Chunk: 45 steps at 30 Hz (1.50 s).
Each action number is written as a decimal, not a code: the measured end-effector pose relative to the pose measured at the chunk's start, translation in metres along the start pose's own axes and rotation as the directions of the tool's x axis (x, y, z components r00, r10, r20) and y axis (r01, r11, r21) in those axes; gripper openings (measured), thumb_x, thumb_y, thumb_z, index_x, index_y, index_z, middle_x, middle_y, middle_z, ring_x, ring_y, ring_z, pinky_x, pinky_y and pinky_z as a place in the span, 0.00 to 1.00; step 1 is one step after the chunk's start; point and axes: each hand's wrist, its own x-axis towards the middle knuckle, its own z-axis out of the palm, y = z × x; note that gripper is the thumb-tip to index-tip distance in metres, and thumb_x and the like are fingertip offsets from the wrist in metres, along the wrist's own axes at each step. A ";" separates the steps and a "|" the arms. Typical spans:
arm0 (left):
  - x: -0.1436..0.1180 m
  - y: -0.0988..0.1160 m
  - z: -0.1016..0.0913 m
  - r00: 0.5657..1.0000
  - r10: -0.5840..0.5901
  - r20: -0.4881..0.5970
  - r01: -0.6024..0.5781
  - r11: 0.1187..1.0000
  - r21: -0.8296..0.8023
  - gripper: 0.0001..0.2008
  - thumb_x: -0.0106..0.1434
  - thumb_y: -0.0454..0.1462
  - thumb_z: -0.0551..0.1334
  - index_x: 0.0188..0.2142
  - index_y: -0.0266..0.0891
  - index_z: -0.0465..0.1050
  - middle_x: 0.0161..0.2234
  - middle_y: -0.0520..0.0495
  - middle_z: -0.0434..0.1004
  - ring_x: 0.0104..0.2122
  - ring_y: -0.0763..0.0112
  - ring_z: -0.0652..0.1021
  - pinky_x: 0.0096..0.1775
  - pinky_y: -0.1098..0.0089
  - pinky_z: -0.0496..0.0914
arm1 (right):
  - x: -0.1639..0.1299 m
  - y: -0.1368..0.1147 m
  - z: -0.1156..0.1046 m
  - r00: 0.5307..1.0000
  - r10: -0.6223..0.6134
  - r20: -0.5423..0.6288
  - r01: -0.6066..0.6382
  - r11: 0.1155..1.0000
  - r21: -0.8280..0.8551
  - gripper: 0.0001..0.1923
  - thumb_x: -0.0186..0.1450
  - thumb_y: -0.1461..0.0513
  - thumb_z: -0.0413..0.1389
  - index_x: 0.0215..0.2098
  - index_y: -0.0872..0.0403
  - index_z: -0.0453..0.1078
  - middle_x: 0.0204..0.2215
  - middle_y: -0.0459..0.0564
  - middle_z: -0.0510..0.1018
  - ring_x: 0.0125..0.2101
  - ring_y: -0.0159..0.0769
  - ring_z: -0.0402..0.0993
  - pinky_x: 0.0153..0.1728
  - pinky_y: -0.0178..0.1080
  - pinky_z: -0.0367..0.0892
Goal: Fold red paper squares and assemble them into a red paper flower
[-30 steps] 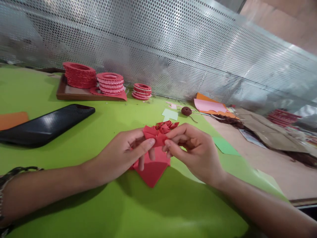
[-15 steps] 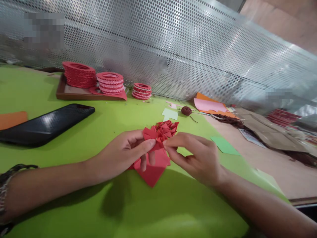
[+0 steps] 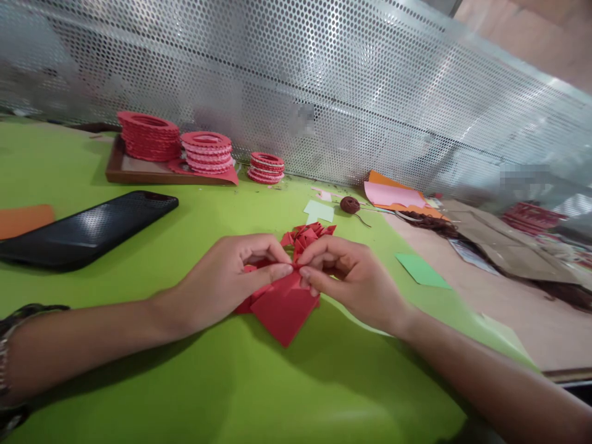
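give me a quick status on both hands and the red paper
Left hand and right hand both pinching red paper piece. Folded red pile just behind. Nothing blocking.

The red sheet (image 3: 283, 311) is matt paper, sharply creased. The table (image 3: 185, 382) wears a smooth, matt lime covering. The phone (image 3: 87, 228) is glossy black, mirroring the dull, perforated metal screen (image 3: 324, 86). The tray (image 3: 139, 176) looks like brown wood.
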 end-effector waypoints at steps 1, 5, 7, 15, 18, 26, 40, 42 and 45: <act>0.000 0.000 0.000 1.000 -0.011 -0.006 0.011 1.000 -0.014 0.03 0.56 0.35 0.58 0.27 0.39 0.69 0.25 0.56 0.74 0.26 0.75 0.73 0.28 0.78 0.65 | 0.000 0.000 0.000 1.000 -0.011 -0.011 0.011 1.000 0.005 0.01 0.58 0.66 0.54 0.29 0.57 0.65 0.20 0.43 0.71 0.20 0.24 0.66 0.20 0.29 0.63; 0.002 0.003 0.001 0.983 -0.182 -0.012 0.177 0.968 -0.176 0.14 0.53 0.38 0.63 0.40 0.41 0.66 0.28 0.54 0.76 0.28 0.73 0.75 0.28 0.75 0.66 | 0.000 0.000 0.000 0.993 -0.095 -0.076 0.097 0.995 0.021 0.01 0.58 0.66 0.54 0.29 0.57 0.65 0.19 0.42 0.69 0.19 0.24 0.65 0.19 0.29 0.61; 0.003 0.003 0.000 0.956 -0.287 0.054 0.291 0.925 -0.244 0.15 0.54 0.39 0.62 0.41 0.40 0.66 0.26 0.54 0.75 0.23 0.76 0.73 0.25 0.77 0.64 | 0.000 -0.001 0.000 0.986 -0.129 -0.103 0.131 0.991 0.012 0.01 0.57 0.68 0.54 0.30 0.58 0.66 0.19 0.42 0.69 0.19 0.24 0.65 0.19 0.28 0.61; 0.003 0.001 -0.001 0.978 -0.186 0.092 0.201 0.961 -0.192 0.08 0.58 0.34 0.57 0.24 0.39 0.72 0.19 0.58 0.74 0.22 0.80 0.71 0.26 0.79 0.62 | 0.000 0.001 0.001 0.983 -0.147 -0.106 0.148 0.989 0.001 0.03 0.57 0.68 0.54 0.31 0.57 0.66 0.22 0.43 0.71 0.21 0.24 0.67 0.21 0.28 0.63; 0.002 0.003 -0.001 0.985 -0.157 0.072 0.168 0.969 -0.183 0.07 0.58 0.34 0.57 0.25 0.39 0.71 0.18 0.58 0.73 0.20 0.80 0.70 0.25 0.79 0.61 | -0.001 0.000 0.002 0.969 -0.210 -0.130 0.203 0.977 -0.065 0.03 0.57 0.69 0.54 0.30 0.56 0.67 0.22 0.43 0.71 0.20 0.24 0.66 0.19 0.28 0.63; 0.003 -0.001 0.003 0.975 -0.200 0.097 0.222 0.876 -0.428 0.08 0.57 0.36 0.57 0.24 0.38 0.70 0.20 0.56 0.72 0.21 0.79 0.71 0.26 0.77 0.64 | -0.002 0.003 -0.010 0.807 -0.564 0.175 0.550 0.610 -0.570 0.06 0.59 0.71 0.53 0.33 0.57 0.69 0.28 0.49 0.78 0.28 0.29 0.74 0.29 0.30 0.70; 0.002 -0.003 0.004 0.983 -0.132 0.125 0.166 0.931 -0.326 0.09 0.57 0.36 0.58 0.21 0.37 0.63 0.17 0.60 0.62 0.17 0.82 0.62 0.20 0.80 0.57 | -0.006 -0.005 -0.009 0.622 -0.675 0.397 0.673 0.203 -0.711 0.10 0.64 0.68 0.47 0.31 0.55 0.69 0.28 0.50 0.78 0.27 0.33 0.74 0.28 0.35 0.71; 0.001 -0.001 0.004 0.984 -0.088 0.154 0.129 0.949 -0.286 0.05 0.56 0.36 0.58 0.25 0.38 0.66 0.20 0.58 0.66 0.20 0.80 0.66 0.23 0.79 0.61 | -0.005 -0.003 -0.008 0.695 -0.646 0.317 0.646 0.367 -0.669 0.04 0.62 0.66 0.51 0.33 0.54 0.68 0.29 0.49 0.77 0.28 0.32 0.73 0.30 0.35 0.70; -0.002 -0.001 0.005 0.970 -0.048 0.239 0.076 0.991 -0.108 0.04 0.56 0.37 0.57 0.27 0.39 0.66 0.23 0.56 0.68 0.24 0.75 0.69 0.25 0.76 0.63 | -0.003 -0.003 -0.006 0.833 -0.529 0.162 0.531 0.685 -0.498 0.14 0.59 0.62 0.57 0.42 0.55 0.64 0.35 0.50 0.75 0.32 0.32 0.71 0.33 0.34 0.69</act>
